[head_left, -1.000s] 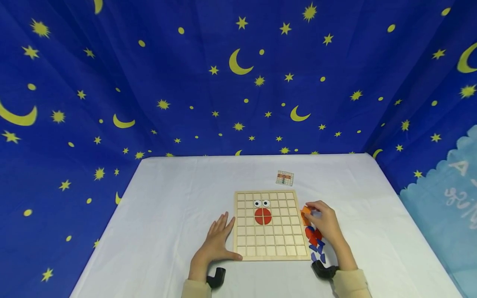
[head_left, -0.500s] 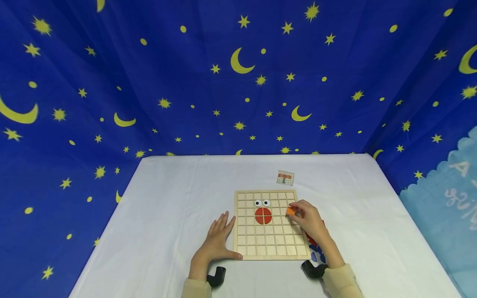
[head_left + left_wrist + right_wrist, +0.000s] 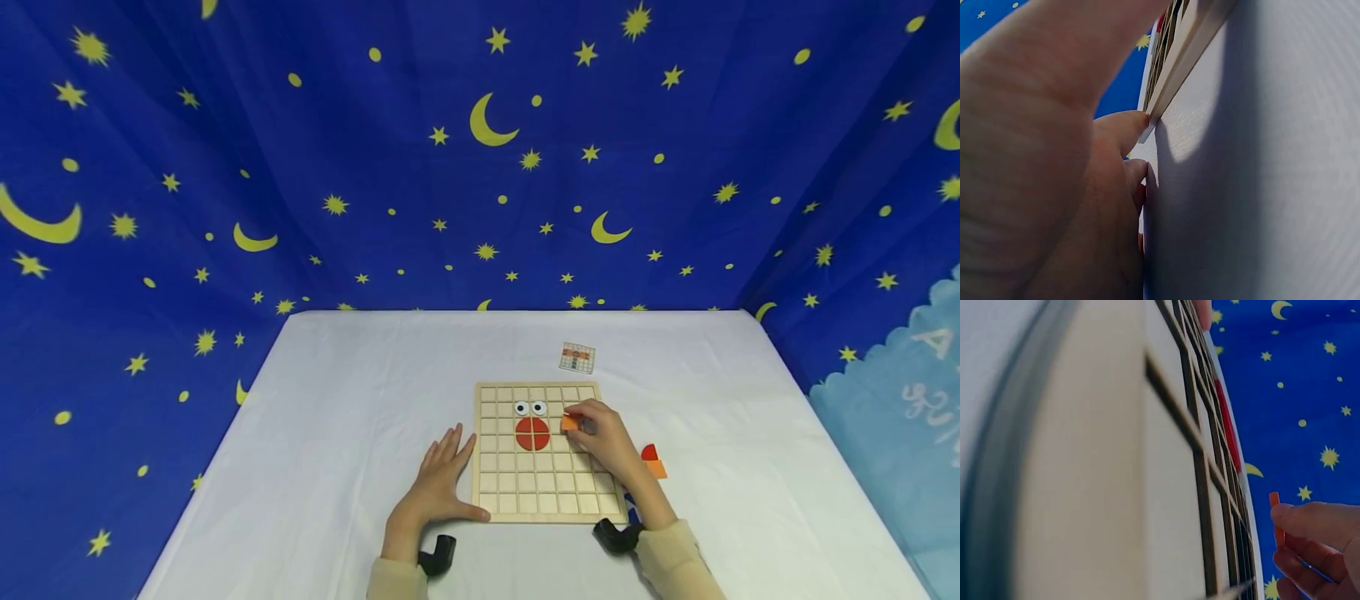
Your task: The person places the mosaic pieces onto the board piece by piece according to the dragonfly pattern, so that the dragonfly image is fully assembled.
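A wooden grid board (image 3: pixel 517 482) lies on the white table. Two round eye pieces (image 3: pixel 538 407) and a red circle made of quarter tiles (image 3: pixel 524 426) sit in its cells. My right hand (image 3: pixel 609 439) pinches an orange square tile (image 3: pixel 570 422) over the board, right of the red circle. Seen from the right wrist, the orange tile (image 3: pixel 1274 499) stands edge-on between thumb and fingers. My left hand (image 3: pixel 435 485) rests flat beside the board's left side, fingers spread, thumb at the near left corner. In the left wrist view, fingers touch the board's edge (image 3: pixel 1182 56).
A small picture card (image 3: pixel 577 357) lies beyond the board. To the right are a red quarter tile (image 3: pixel 649 452), an orange tile (image 3: pixel 656 469) and blue pieces (image 3: pixel 632 515) partly hidden by the right arm. A blue starry curtain (image 3: pixel 420 150) hangs behind the table.
My right hand has picked up an orange tile from the pile at right and carried it left over the board. The left hand has stayed in place.
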Demonstrator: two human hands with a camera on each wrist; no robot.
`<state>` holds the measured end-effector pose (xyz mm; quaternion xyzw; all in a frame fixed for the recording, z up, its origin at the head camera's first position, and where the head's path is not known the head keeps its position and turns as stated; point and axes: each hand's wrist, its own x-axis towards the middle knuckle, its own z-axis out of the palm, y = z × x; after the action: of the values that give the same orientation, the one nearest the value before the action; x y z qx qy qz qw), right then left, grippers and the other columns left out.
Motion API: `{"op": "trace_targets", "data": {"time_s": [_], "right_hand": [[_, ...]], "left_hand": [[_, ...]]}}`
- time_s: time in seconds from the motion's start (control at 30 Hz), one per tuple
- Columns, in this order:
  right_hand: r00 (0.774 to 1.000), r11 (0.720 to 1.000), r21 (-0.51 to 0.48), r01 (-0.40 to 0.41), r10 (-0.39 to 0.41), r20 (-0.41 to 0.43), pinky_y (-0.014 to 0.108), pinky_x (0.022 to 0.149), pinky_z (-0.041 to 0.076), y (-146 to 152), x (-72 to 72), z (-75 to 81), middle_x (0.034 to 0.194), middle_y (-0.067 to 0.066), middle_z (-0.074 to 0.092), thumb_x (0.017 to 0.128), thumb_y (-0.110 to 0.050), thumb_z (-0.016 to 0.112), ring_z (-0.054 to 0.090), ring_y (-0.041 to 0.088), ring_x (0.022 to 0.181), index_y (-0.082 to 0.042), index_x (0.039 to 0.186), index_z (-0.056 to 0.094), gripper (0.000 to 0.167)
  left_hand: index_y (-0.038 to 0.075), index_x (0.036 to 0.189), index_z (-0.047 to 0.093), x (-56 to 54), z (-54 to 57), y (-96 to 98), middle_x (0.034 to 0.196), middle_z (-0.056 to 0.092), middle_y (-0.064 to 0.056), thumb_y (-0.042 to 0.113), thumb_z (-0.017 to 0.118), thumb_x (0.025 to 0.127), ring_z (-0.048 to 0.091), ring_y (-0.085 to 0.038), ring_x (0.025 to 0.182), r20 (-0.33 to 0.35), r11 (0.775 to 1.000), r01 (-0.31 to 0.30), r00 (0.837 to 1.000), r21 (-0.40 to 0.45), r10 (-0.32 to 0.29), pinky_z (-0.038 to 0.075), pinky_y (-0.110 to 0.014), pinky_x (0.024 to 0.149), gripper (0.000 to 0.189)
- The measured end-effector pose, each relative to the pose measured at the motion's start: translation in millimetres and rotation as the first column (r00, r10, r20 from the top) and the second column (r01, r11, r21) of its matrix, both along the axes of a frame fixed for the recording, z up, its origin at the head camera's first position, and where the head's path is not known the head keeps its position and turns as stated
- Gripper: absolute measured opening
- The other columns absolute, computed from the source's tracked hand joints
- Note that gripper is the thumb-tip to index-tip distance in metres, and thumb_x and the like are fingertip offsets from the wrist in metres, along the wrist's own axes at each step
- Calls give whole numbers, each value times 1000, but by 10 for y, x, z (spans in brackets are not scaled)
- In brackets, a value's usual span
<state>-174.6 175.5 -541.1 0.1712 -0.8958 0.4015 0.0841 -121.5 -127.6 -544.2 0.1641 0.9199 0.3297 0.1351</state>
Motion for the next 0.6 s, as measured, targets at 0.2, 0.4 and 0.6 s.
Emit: {"op": "trace_targets", "data": {"time_s": [0.2,0.4,0.6], "right_hand": [[999,1000,5,-15,15,30,49,91,51,-61,-28,-35,108,12,68,78,-3,74,63,31,105,-2,109,68,32],[999,1000,13,-17,16,45,47,89,53,-90,-54,-97,109,10,69,78,-3,74,63,30,106,-4,109,69,31],[999,1000,16,-8,7,46,44,85,55,-118,-69,-129,108,9,69,79,-4,73,63,28,104,-5,108,69,29]], "left_hand": [[7,150,25,-12,6,5,160,11,-20,46,88,53,8,-37,149,-5,1000,-2,1000,-12,2,7,-56,120,122],[7,150,26,-15,12,13,160,12,-20,46,88,53,9,-37,149,-9,1000,-1,1000,-17,1,7,-56,120,122],[7,150,25,-5,-1,2,160,12,-20,47,88,53,9,-38,148,0,1000,3,1000,-11,-3,7,-56,120,123]]}}
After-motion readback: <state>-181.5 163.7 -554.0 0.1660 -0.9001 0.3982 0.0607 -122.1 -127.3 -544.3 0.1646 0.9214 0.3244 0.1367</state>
